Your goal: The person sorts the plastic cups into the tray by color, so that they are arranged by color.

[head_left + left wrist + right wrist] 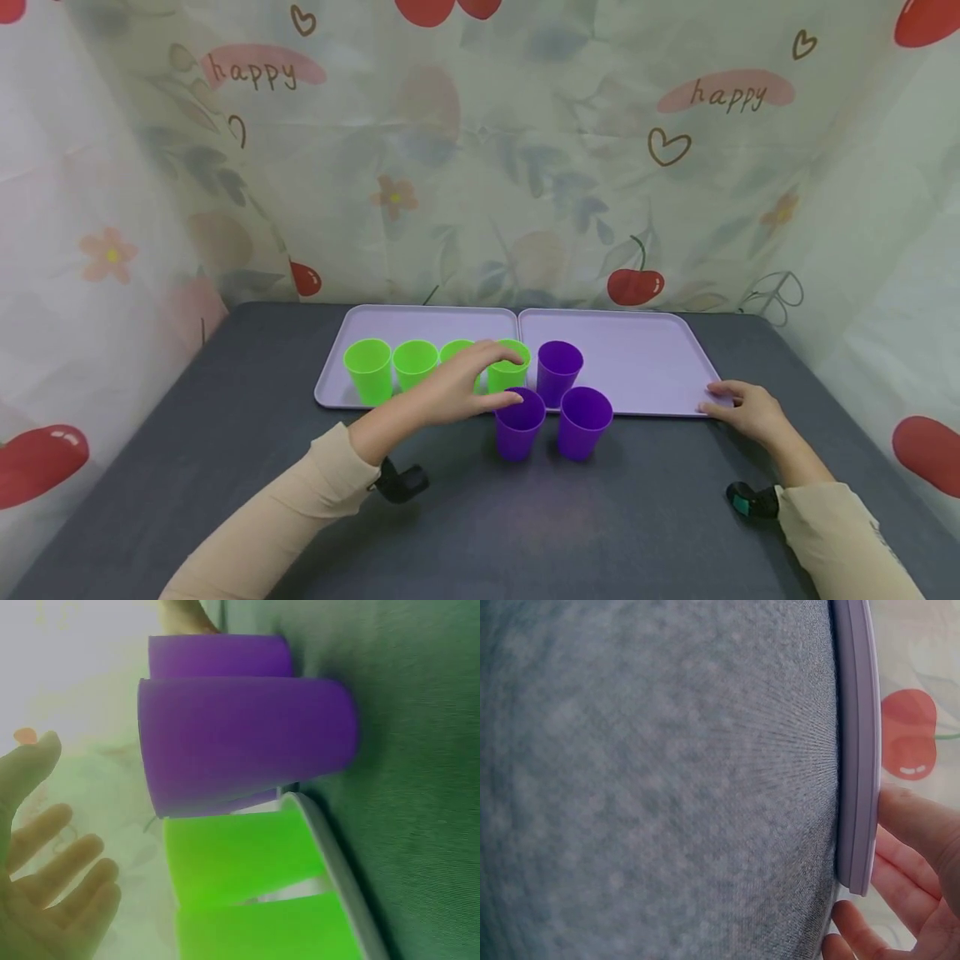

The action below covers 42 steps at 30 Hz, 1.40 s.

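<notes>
My left hand [452, 388] hovers over the row of green cups [368, 371], its thumb and fingers spread apart. Its thumb tip overlaps the rim of a purple cup [517, 429] in the head view. The left wrist view shows the fingers away from that purple cup [244, 739], with nothing between them. To its right on the table stands another purple cup [583, 425], and a third purple cup [557, 375] stands at the right tray's left front corner. My right hand [752, 414] grips the right tray [630, 358] at its right front corner, thumb on the rim [866, 825].
The left tray [341, 367] adjoins the right one and carries several upright green cups, partly hidden by my left hand. A dark cloth [525, 525] covers the table. Patterned curtains [480, 167] enclose the back and both sides.
</notes>
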Available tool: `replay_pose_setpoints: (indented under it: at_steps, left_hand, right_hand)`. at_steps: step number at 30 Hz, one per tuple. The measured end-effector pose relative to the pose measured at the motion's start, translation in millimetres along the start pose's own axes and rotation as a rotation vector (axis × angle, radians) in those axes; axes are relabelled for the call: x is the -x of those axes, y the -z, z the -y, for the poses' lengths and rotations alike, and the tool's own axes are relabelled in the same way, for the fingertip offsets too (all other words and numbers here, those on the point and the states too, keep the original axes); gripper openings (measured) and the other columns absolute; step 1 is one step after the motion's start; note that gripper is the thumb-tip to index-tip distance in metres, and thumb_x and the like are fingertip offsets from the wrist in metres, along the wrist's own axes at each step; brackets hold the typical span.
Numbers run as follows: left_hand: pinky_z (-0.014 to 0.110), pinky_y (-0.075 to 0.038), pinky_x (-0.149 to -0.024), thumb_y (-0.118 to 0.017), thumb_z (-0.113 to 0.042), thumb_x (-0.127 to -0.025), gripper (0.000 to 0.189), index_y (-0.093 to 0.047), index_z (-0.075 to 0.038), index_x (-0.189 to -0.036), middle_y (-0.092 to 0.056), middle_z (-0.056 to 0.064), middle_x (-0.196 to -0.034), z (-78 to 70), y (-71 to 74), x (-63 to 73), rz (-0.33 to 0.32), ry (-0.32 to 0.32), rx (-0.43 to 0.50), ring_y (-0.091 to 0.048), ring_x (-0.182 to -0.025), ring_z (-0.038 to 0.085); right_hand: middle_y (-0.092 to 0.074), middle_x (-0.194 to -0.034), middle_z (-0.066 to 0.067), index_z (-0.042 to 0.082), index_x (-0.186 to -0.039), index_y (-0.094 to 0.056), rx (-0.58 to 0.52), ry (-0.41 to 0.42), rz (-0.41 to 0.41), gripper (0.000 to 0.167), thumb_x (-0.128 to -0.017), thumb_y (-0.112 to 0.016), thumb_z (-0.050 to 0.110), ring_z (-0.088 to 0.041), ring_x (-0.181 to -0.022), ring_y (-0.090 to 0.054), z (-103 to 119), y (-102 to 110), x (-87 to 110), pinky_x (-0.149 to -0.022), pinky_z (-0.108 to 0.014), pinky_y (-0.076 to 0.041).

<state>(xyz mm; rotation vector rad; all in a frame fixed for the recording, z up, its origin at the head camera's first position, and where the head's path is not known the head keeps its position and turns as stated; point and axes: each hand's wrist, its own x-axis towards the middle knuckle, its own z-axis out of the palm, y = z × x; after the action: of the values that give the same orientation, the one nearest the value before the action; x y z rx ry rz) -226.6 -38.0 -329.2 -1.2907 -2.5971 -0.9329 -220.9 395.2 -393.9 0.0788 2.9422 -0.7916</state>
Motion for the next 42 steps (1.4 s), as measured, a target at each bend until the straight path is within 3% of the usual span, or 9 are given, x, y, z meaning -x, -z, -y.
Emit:
replay_pose_setpoints:
  at_steps: [7, 13, 18, 28, 42]
  left_hand:
    - [0.037, -0.046, -0.098, -0.071, -0.031, -0.081, 0.049, -0.057, -0.008, -0.121, -0.059, 0.006, -0.121, 2.7, -12.7, 25.5, -0.037, 0.055, 0.026, -0.055, -0.114, 0.024]
    - [0.038, -0.048, -0.095, -0.074, -0.032, -0.079, 0.06, -0.05, -0.006, -0.127, -0.053, 0.008, -0.127, 0.9, -32.5, 35.1, -0.083, 0.11, 0.101, -0.052, -0.116, 0.025]
    - [0.035, -0.049, -0.093, -0.075, -0.032, -0.078, 0.064, -0.047, -0.008, -0.13, -0.051, 0.007, -0.129, -1.5, -42.0, 35.7, -0.096, 0.163, 0.15, -0.05, -0.117, 0.02]
    - [0.034, -0.049, -0.093, -0.075, -0.035, -0.077, 0.067, -0.046, -0.009, -0.132, -0.051, 0.006, -0.129, -4.4, -47.3, 31.2, -0.096, 0.201, 0.152, -0.053, -0.114, 0.017]
    - [0.036, -0.048, -0.096, -0.073, -0.031, -0.08, 0.06, -0.048, -0.01, -0.13, -0.053, 0.008, -0.129, -9.1, -47.6, 26.0, -0.096, 0.207, 0.124, -0.051, -0.118, 0.02]
  right_hand:
    - [-0.042, -0.13, -0.038, -0.011, -0.124, -0.05, -0.004, -0.003, 0.002, 0.062, -0.088, -0.062, 0.038, -0.053, -0.113, -0.045, -1, 0, -0.9, -0.092, -0.062, -0.04]
    - [-0.041, -0.131, -0.039, -0.01, -0.125, -0.05, -0.002, -0.006, -0.001, 0.062, -0.088, -0.062, 0.038, -0.053, -0.113, -0.045, -2, -1, -0.3, -0.091, -0.062, -0.04]
    - [-0.041, -0.131, -0.039, -0.01, -0.124, -0.05, -0.006, -0.006, 0.0, 0.062, -0.088, -0.062, 0.038, -0.053, -0.114, -0.044, -2, -2, -0.2, -0.092, -0.062, -0.04]
    - [-0.041, -0.131, -0.039, -0.01, -0.125, -0.049, -0.006, -0.001, 0.006, 0.062, -0.088, -0.062, 0.038, -0.054, -0.114, -0.044, -1, -1, 0.0, -0.091, -0.062, -0.04]
    - [-0.038, -0.133, -0.04, -0.01, -0.126, -0.048, -0.009, -0.016, 0.021, 0.064, -0.088, -0.061, 0.04, -0.054, -0.115, -0.042, -2, 0, 0.1, -0.093, -0.063, -0.039]
